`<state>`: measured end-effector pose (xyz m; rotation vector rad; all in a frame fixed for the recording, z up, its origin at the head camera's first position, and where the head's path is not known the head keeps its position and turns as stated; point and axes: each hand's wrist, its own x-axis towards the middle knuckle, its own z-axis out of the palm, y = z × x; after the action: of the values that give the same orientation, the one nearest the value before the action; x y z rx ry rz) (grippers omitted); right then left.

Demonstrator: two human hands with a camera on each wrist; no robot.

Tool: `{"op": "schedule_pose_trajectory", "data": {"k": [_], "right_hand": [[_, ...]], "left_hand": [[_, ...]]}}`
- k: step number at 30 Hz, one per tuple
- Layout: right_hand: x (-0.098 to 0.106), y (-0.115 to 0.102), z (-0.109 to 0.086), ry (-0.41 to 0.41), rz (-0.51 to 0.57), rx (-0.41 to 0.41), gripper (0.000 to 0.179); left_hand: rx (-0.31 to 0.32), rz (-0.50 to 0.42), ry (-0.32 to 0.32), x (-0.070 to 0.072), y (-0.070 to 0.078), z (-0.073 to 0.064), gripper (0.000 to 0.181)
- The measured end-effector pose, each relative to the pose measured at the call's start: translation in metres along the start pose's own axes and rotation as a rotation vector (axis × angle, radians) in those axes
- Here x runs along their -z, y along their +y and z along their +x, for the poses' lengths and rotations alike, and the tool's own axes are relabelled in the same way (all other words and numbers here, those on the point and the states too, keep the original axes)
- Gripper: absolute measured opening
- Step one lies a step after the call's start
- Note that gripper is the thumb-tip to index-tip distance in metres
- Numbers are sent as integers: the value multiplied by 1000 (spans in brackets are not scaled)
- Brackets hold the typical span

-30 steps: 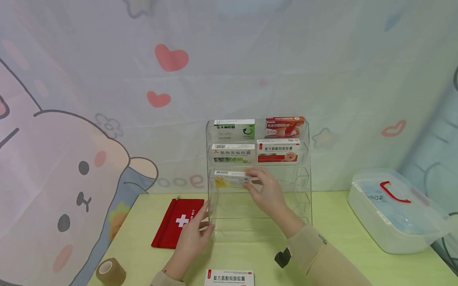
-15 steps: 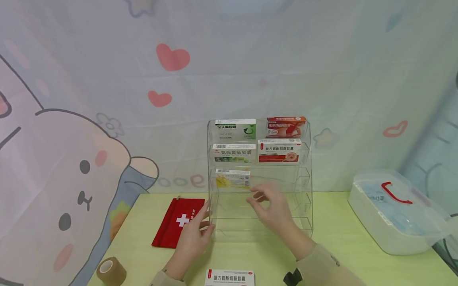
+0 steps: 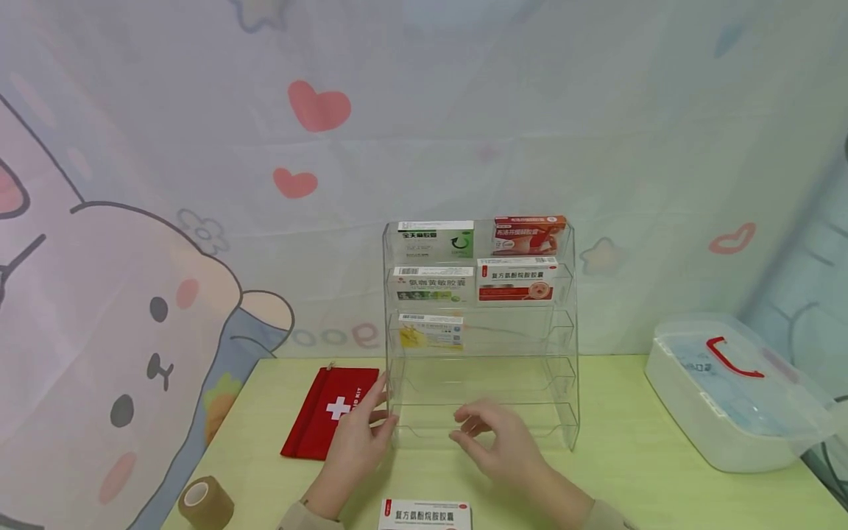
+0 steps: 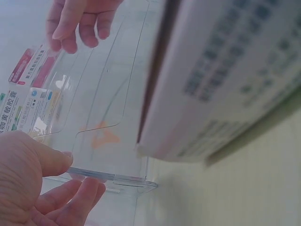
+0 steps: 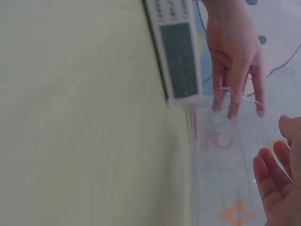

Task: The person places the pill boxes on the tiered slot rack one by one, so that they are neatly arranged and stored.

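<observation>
A clear tiered display rack [image 3: 477, 372] stands on the table, with medicine boxes in its upper three tiers. My left hand [image 3: 358, 442] holds the rack's left side edge; in the left wrist view its thumb [image 4: 57, 162] and fingers lie on either side of the panel. Low in front of the rack, my right hand [image 3: 503, 445] hovers with loosely bent fingers and nothing in them. A yellow-and-white medicine box [image 3: 430, 333] sits at the left of the third tier. Nearest me lies a white medicine box [image 3: 425, 515], partly cut off by the frame.
Left of the rack lies a red first aid pouch [image 3: 331, 412], partly behind my left hand. A brown bandage roll [image 3: 207, 504] is at the front left. At the right stands a translucent lidded box [image 3: 735, 397] with a red handle. A printed cloth [image 3: 424, 132] hangs behind.
My right hand has let go of the yellow-and-white medicine box in the third tier and moved down toward the rack's bottom tier. My left hand stays on the side edge.
</observation>
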<state>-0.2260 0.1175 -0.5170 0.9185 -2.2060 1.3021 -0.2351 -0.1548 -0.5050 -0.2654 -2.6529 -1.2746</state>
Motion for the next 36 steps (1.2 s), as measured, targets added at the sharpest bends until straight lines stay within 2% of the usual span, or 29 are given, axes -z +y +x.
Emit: {"op": "schedule_pose_trajectory", "data": {"k": [9, 15, 19, 22, 26, 29, 36], "right_hand": [[-9, 1, -27, -68, 119, -25, 16], [-11, 7, -43, -81, 138, -21, 17], [-10, 7, -51, -123, 135, -30, 17], [-8, 7, -59, -190, 144, -34, 18], [-6, 5, -67, -288, 167, -78, 25], [-6, 3, -70, -356, 172, -110, 32], [-3, 5, -75, -529, 248, -116, 54]], "left_hand": [[16, -6, -13, 0, 0, -2, 87], [-6, -4, 0, -1, 0, 0, 85], [-3, -5, -2, -1, 1, 1, 85], [2, -7, -9, -2, 1, 1, 85], [-1, -5, -6, -2, 0, 1, 86], [-1, 3, -4, 0, 0, 1, 86], [7, 9, -3, 0, 2, 0, 86]]}}
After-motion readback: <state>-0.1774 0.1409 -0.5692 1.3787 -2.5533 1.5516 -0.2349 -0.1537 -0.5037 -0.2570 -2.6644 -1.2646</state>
